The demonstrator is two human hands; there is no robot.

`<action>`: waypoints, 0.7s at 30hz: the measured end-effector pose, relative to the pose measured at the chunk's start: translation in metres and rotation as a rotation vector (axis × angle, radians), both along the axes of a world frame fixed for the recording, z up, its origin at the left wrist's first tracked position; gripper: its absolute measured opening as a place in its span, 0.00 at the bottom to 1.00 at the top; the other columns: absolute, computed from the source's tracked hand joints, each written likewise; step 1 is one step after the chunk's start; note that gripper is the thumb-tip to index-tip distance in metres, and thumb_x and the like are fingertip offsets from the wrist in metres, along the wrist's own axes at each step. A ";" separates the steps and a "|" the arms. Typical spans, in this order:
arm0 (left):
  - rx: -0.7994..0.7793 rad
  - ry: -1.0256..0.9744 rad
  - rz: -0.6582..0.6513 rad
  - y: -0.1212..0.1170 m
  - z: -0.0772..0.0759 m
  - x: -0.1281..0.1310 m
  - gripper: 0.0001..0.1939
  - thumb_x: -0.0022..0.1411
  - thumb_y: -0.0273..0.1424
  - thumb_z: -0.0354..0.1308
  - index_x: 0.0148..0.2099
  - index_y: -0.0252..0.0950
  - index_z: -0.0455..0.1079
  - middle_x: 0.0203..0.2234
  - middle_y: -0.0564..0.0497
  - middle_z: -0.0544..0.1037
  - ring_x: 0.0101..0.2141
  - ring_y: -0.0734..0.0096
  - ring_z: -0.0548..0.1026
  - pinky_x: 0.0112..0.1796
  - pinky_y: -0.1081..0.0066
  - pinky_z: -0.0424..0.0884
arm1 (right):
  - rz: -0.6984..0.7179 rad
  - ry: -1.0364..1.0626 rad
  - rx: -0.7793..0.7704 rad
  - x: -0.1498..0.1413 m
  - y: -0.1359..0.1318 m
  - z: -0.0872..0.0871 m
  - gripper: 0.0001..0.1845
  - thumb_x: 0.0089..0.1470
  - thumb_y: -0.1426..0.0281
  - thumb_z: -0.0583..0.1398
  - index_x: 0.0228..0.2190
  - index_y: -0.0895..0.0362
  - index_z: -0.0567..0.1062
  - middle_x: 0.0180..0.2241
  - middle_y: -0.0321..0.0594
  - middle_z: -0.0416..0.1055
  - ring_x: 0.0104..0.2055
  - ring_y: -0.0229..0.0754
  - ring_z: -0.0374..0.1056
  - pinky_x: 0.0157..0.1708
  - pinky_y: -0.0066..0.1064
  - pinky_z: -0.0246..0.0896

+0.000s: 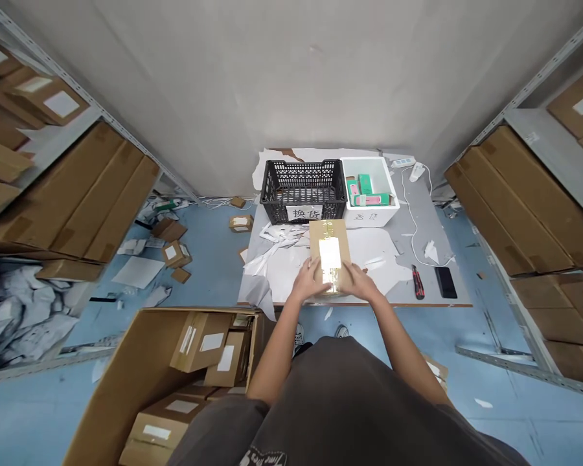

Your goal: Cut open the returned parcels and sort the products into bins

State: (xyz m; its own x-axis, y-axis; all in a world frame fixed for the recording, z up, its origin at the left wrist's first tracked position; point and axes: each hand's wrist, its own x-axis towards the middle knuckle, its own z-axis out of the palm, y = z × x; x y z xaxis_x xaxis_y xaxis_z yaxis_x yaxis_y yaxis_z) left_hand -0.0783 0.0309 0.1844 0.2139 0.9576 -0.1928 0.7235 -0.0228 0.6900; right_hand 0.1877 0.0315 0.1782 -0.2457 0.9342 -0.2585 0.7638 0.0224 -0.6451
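A taped brown cardboard box (322,238) with a white label lies on the table in front of me. My left hand (309,279) grips its left side near the close edge, thumb over the top. On the opposite side my right hand (359,281) holds it as well, fingers against the edge. Clear shiny tape runs lengthwise down the box's middle. Behind it stand a black plastic crate (303,169) with a paper sign and a white foam box (392,210) holding several green-and-pink small boxes (364,184).
On the table's right lie a red-and-black utility knife (418,283), a phone (445,282) and a white cable (412,243). A large carton (111,382) with several parcels stands at lower left. Shelves of boxes flank both sides. Paper scraps (282,238) lie left of the box.
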 end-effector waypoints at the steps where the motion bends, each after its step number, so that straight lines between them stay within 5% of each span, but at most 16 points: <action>1: -0.031 0.009 -0.027 -0.011 -0.002 0.005 0.62 0.49 0.55 0.77 0.79 0.48 0.52 0.79 0.39 0.41 0.71 0.34 0.61 0.64 0.49 0.67 | 0.017 0.022 -0.035 -0.001 -0.013 -0.005 0.59 0.53 0.50 0.72 0.76 0.46 0.51 0.72 0.51 0.57 0.72 0.61 0.59 0.66 0.51 0.62; 4: -0.058 0.036 -0.050 -0.025 -0.009 0.019 0.66 0.48 0.53 0.79 0.80 0.48 0.49 0.79 0.38 0.27 0.68 0.31 0.65 0.62 0.47 0.68 | 0.038 0.079 -0.086 -0.004 -0.029 -0.013 0.57 0.57 0.52 0.70 0.76 0.46 0.48 0.72 0.52 0.55 0.73 0.58 0.58 0.67 0.50 0.60; 10: -0.004 0.025 -0.074 -0.021 -0.024 0.027 0.69 0.45 0.41 0.82 0.81 0.46 0.46 0.78 0.35 0.20 0.70 0.26 0.60 0.64 0.43 0.65 | 0.051 0.032 -0.049 -0.005 -0.027 -0.005 0.64 0.49 0.65 0.74 0.76 0.47 0.47 0.66 0.53 0.62 0.65 0.59 0.67 0.62 0.48 0.66; 13: 0.064 -0.107 -0.069 -0.025 -0.039 0.014 0.67 0.47 0.38 0.80 0.81 0.43 0.47 0.78 0.36 0.22 0.75 0.29 0.50 0.67 0.45 0.61 | 0.048 -0.049 0.048 -0.015 -0.034 0.003 0.58 0.52 0.67 0.72 0.75 0.48 0.51 0.66 0.55 0.63 0.64 0.59 0.68 0.60 0.49 0.68; 17: 0.057 -0.290 -0.030 -0.026 -0.064 -0.011 0.72 0.45 0.39 0.81 0.82 0.41 0.40 0.79 0.35 0.30 0.77 0.39 0.41 0.71 0.47 0.55 | 0.122 -0.174 0.216 -0.051 -0.041 0.014 0.49 0.58 0.66 0.70 0.74 0.45 0.57 0.72 0.58 0.54 0.72 0.66 0.58 0.65 0.56 0.62; 21: -0.020 -0.386 0.040 -0.025 -0.092 -0.028 0.71 0.45 0.39 0.80 0.81 0.39 0.42 0.77 0.34 0.49 0.77 0.47 0.46 0.73 0.50 0.51 | 0.189 -0.241 0.253 -0.097 -0.035 0.010 0.47 0.61 0.73 0.67 0.75 0.48 0.57 0.73 0.59 0.54 0.76 0.66 0.49 0.69 0.58 0.54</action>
State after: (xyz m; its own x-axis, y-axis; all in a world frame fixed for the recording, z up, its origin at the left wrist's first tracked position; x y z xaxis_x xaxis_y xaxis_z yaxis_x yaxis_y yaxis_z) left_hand -0.1062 0.0055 0.0921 0.2371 0.9635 -0.1240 0.4110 0.0162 0.9115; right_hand 0.0907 -0.0037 0.1882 -0.3798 0.9199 -0.0973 0.8597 0.3121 -0.4045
